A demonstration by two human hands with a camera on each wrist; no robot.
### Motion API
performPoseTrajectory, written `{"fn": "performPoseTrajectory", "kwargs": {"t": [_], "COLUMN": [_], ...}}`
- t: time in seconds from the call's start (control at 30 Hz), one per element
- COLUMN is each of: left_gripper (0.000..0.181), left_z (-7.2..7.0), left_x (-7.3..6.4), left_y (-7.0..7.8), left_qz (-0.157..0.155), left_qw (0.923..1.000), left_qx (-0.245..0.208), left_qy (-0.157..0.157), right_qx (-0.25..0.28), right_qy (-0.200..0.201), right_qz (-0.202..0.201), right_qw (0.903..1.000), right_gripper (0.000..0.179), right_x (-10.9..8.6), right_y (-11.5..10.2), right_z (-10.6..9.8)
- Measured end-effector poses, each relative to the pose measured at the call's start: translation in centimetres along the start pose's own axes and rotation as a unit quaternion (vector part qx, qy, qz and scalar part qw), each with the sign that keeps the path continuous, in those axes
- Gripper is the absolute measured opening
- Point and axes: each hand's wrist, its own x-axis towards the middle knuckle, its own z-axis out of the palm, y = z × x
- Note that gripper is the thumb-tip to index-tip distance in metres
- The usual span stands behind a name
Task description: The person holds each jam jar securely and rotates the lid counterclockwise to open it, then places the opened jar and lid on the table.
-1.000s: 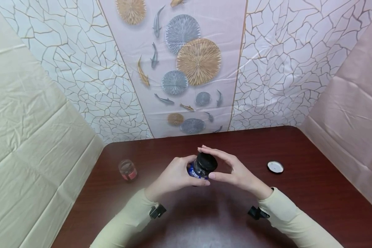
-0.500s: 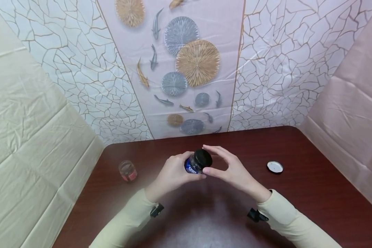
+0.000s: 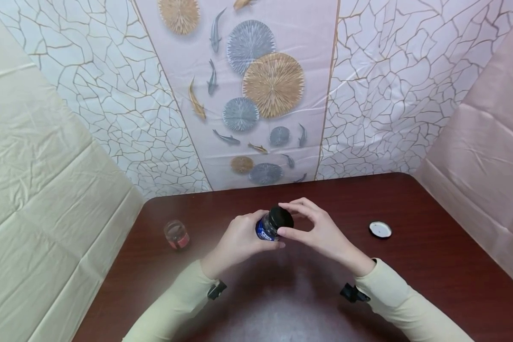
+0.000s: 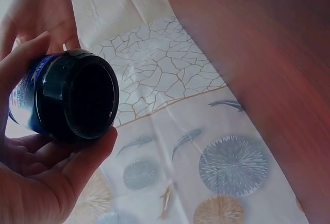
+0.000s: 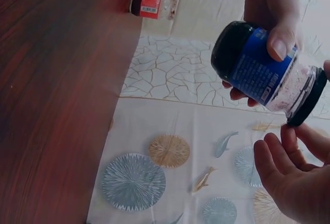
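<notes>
A glass jar with a blue label is held tilted above the table, its black lid on the mouth. My left hand grips the jar round its labelled body, thumb on the near side. From the other side, my right hand pinches the lid's rim between thumb and fingers. In the right wrist view, the lid is at the jar's end and pale residue shows through the glass below it. The left wrist view faces the jar's dark round base.
An open-topped glass jar with a red label stands at the table's left. On the right lies a loose lid, white inside up. The dark red wooden table meets patterned cloth walls at the back.
The jar shifts slightly left and back toward the middle with the left hand. My right fingers, spread wider around the lid earlier, draw in to its rim.
</notes>
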Motion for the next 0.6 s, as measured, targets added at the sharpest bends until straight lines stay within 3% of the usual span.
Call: {"fn": "performPoseTrajectory", "kwargs": {"t": [0.33,0.6], "left_gripper": [0.064,0.064], "left_z": [0.1,0.1], "left_x": [-0.2,-0.4], "left_y": [0.6,0.9], "left_qz": [-0.029,-0.021], "left_qw": [0.9975,0.9948], "left_qx": [-0.053,-0.072], "left_qy": [-0.036,-0.069], "right_qx": [-0.01,-0.012], "right_qy": [-0.026,-0.065], "right_qz": [-0.035,-0.059], "right_qw": [0.999,0.9961], "right_gripper": [0.052,0.053], "right_x": [-0.3,-0.6], "right_y": [-0.2,-0.2], "right_z": [-0.9,-1.9]}}
